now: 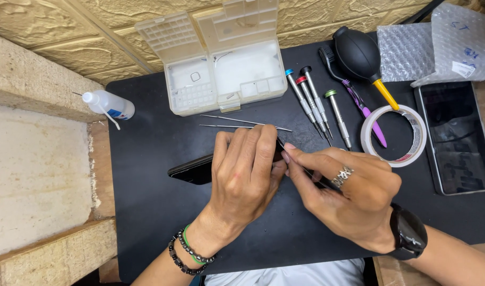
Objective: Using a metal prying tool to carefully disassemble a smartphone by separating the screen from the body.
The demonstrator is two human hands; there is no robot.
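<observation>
My left hand (246,172) lies over a black phone (192,169) on the black mat (147,212) and grips it; only the phone's left end shows. My right hand (343,193), with a ring and a dark wristwatch, pinches a thin dark tool (283,145) whose tip meets the phone's edge under my left fingers. Most of the tool is hidden inside my fingers.
A clear plastic parts box (226,69) stands open at the back. Long tweezers (242,123), several small screwdrivers (316,106), a black air blower (359,55), a purple brush (367,114), a tape roll (393,135), a second phone (457,137), bubble wrap (438,42) and a squeeze bottle (110,105) surround my hands.
</observation>
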